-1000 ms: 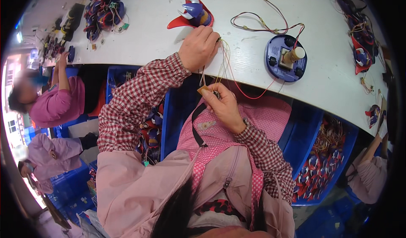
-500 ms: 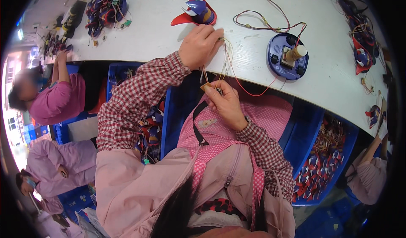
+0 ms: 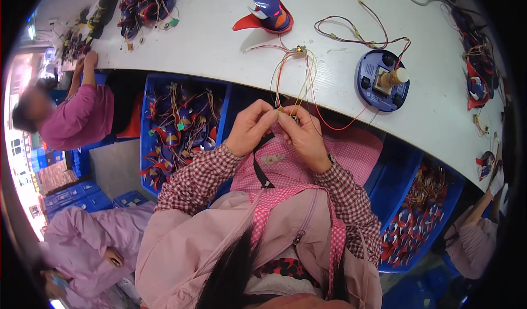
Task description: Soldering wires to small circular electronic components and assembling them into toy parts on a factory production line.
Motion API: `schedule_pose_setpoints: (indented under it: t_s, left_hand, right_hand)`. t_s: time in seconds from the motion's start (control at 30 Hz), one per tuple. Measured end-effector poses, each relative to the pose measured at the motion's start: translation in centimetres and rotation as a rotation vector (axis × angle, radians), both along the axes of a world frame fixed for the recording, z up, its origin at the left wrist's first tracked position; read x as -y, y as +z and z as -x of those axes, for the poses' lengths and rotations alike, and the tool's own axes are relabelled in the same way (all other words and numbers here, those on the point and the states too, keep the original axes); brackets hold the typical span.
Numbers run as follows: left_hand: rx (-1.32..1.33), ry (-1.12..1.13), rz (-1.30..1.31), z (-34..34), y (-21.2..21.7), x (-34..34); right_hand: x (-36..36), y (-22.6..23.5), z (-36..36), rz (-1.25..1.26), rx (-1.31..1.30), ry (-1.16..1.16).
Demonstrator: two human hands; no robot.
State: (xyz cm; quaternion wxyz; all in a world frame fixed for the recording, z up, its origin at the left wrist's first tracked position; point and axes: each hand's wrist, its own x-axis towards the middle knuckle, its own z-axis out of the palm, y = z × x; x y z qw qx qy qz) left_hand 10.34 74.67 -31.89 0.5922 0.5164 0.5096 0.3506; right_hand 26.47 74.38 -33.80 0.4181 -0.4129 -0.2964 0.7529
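Observation:
My left hand (image 3: 252, 128) and my right hand (image 3: 304, 136) meet just below the table edge, fingertips pinched together. Between them is a small brown circuit board (image 3: 281, 110), mostly covered by the fingers. Thin red and yellow wires (image 3: 279, 78) run up from it to a small part (image 3: 299, 49) lying on the white table (image 3: 219, 45). Beyond that part sits a purple and red toy figure (image 3: 269, 13) with white horn-like pieces. A round blue device (image 3: 366, 70) with a knob-like post (image 3: 396, 78) lies to the right, and a red wire runs from my hands towards it.
Blue bins (image 3: 184, 78) of wired toy parts stand below the table at left, and another bin (image 3: 414, 221) at right. Toy parts (image 3: 145, 4) are heaped at far left and right. Co-workers (image 3: 77, 117) sit at left; another person (image 3: 475, 237) is at right.
My left hand has come down from the wires on the table to join my right hand at the small board. The wire ends and small part now lie free on the table.

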Motion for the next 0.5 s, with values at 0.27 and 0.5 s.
schedule_pose_setpoints:
  t_s: [0.27,0.5]
  left_hand:
    - [-0.041,0.093,-0.007,0.2,-0.2,-0.2]
    - [0.009,0.105,0.035,0.3,-0.3,-0.2]
  right_hand:
    - [1.1,0.7,-2.0,0.118,-0.084,-0.039]
    - [1.3,0.8,-1.6,0.089,-0.106,-0.054]
